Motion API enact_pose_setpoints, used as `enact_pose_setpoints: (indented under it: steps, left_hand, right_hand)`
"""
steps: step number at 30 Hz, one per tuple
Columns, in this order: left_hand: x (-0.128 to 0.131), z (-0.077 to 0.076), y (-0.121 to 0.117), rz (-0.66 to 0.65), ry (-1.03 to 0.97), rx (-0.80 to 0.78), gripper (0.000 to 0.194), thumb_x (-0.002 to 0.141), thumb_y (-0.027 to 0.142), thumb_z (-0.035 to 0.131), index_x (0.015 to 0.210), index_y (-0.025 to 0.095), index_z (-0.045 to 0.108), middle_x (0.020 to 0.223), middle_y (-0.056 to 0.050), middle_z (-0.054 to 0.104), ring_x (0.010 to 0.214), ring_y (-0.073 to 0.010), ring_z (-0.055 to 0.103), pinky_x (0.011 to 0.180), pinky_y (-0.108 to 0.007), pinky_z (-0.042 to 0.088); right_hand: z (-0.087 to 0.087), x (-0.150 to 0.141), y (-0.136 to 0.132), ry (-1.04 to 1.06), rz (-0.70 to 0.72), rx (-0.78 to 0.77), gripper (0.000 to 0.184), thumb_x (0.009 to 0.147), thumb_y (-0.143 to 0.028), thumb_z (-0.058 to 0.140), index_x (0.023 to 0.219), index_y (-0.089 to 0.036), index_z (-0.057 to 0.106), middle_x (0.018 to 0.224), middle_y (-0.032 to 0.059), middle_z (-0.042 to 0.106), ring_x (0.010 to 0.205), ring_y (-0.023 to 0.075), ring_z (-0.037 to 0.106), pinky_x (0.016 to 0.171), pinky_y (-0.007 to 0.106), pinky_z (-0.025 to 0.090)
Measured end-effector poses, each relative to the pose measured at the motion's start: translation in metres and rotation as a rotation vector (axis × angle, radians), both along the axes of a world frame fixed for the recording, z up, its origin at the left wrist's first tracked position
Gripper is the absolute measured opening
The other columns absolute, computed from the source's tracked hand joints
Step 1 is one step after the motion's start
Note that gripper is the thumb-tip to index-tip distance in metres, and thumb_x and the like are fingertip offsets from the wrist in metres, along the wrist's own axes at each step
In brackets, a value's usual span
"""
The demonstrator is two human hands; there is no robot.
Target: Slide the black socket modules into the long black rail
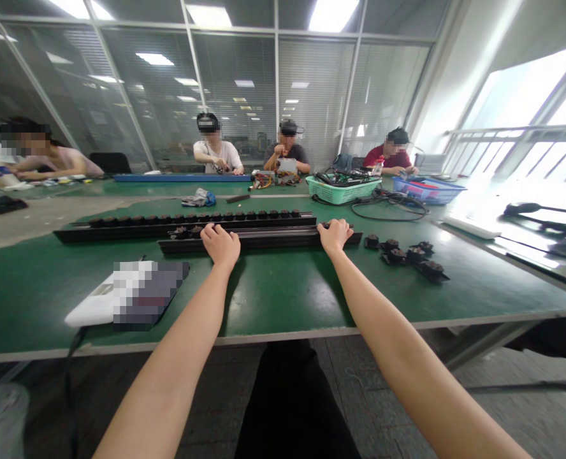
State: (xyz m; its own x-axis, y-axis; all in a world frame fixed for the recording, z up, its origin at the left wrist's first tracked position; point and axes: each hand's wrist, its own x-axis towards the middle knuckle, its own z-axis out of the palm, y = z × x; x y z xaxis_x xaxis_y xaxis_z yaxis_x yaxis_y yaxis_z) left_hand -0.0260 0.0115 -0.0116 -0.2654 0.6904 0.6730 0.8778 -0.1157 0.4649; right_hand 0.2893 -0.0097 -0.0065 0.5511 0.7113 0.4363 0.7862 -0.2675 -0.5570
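Observation:
A long black rail lies across the table before me. My left hand curls over it left of its middle, fingers closed on the rail. Close to the rail's right end, my right hand grips it with bent fingers; a dark piece shows partly by its fingertips, too covered to make out. Small black socket-like modules sit at the rail's left part. Behind lies a second black rail bearing a row of similar modules. Several loose black modules rest to the right of my right hand.
A white device with a dark pouch lies at the front left. Farther back are a crumpled grey-blue cloth, a green basket, black cables and a blue basket. Several people sit across the table.

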Motion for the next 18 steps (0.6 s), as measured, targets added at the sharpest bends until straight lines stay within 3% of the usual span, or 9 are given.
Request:
enact_pose_setpoints:
  steps: [18]
  left_hand:
    - [0.002, 0.002, -0.004, -0.009, -0.030, -0.001, 0.040, 0.088, 0.021, 0.056, 0.124, 0.005, 0.059, 0.149, -0.031, 0.050, 0.147, -0.0461, 0.041, 0.126, -0.064, 0.033]
  right_hand:
    - [-0.003, 0.011, 0.001, -0.040, -0.044, -0.005, 0.036, 0.098, -0.037, 0.055, 0.112, -0.012, 0.077, 0.128, 0.0220, 0.064, 0.123, 0.0368, 0.052, 0.106, 0.048, 0.031]
